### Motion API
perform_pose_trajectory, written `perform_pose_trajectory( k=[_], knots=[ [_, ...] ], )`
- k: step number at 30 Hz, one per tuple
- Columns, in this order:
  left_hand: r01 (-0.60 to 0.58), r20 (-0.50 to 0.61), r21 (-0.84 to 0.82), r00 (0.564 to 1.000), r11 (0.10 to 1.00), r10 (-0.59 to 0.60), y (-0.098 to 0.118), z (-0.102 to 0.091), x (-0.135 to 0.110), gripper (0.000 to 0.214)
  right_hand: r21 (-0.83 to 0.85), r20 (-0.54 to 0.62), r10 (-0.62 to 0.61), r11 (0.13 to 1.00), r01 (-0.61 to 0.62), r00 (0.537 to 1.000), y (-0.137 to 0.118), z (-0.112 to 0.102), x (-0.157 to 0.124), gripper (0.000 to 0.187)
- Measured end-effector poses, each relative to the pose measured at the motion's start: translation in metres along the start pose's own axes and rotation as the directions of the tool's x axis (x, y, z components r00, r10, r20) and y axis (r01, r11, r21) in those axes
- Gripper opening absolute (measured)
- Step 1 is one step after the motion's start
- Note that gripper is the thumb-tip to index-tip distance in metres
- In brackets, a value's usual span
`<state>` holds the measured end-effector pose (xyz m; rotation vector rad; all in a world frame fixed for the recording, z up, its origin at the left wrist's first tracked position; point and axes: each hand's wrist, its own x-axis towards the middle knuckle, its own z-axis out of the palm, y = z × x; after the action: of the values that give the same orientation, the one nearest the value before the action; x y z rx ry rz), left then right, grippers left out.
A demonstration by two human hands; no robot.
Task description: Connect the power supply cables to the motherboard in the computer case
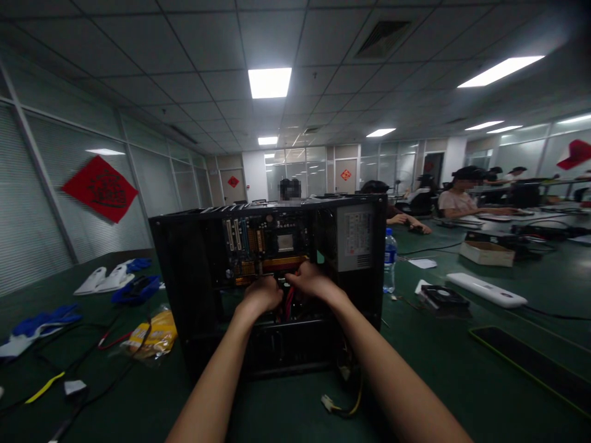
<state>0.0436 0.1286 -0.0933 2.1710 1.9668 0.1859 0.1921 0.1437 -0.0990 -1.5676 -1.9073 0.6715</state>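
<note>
An open black computer case [168, 289] stands on the green table, its motherboard [270, 237] and silver power supply [355, 240] exposed. Both of my hands reach inside, by the lower edge of the board. My left hand [262, 294] is closed, its fingertips hidden from me. Beside it, my right hand [310, 280] pinches at the top of a cable [290, 303] with red and dark wires; the exact grip is small and dim. Gold-coloured memory slots [281, 264] lie just above the fingers. A loose connector [327, 403] on yellow and black wires rests before the case.
Left are blue-white gloves [44, 323], a blue tray [135, 290] and a yellow packet [154, 335]. Right are a water bottle [390, 261], a black fan [444, 298], a white power strip [486, 290] and a cardboard box [487, 251]. Other people [462, 200] sit at tables beyond.
</note>
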Motion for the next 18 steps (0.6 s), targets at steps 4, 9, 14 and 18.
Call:
perform_pose_trajectory(
  k=[4, 9, 14, 18],
  knots=[
    [-0.019, -0.012, -0.046, 1.000, 0.999, 0.019, -0.001, 0.005, 0.004, 0.029, -0.045, -0.010, 0.017, 0.999, -0.018, 1.000, 0.003, -0.001, 0.002, 0.040],
    [-0.041, -0.022, -0.114, 0.999, 0.993, 0.039, -0.003, 0.009, 0.009, 0.032, -0.056, -0.016, 0.006, 0.998, -0.007, 1.000, 0.002, -0.002, 0.002, 0.037],
    [-0.043, -0.034, -0.136, 0.999, 0.990, 0.038, -0.004, 0.010, 0.012, 0.031, 0.009, 0.027, 0.031, 0.999, -0.031, 0.999, 0.002, -0.001, 0.001, 0.037],
    [-0.040, -0.059, -0.116, 0.998, 0.992, 0.034, -0.002, 0.010, 0.012, 0.029, 0.073, 0.050, 0.034, 0.997, -0.037, 0.998, 0.004, 0.000, 0.003, 0.039]
  ],
)
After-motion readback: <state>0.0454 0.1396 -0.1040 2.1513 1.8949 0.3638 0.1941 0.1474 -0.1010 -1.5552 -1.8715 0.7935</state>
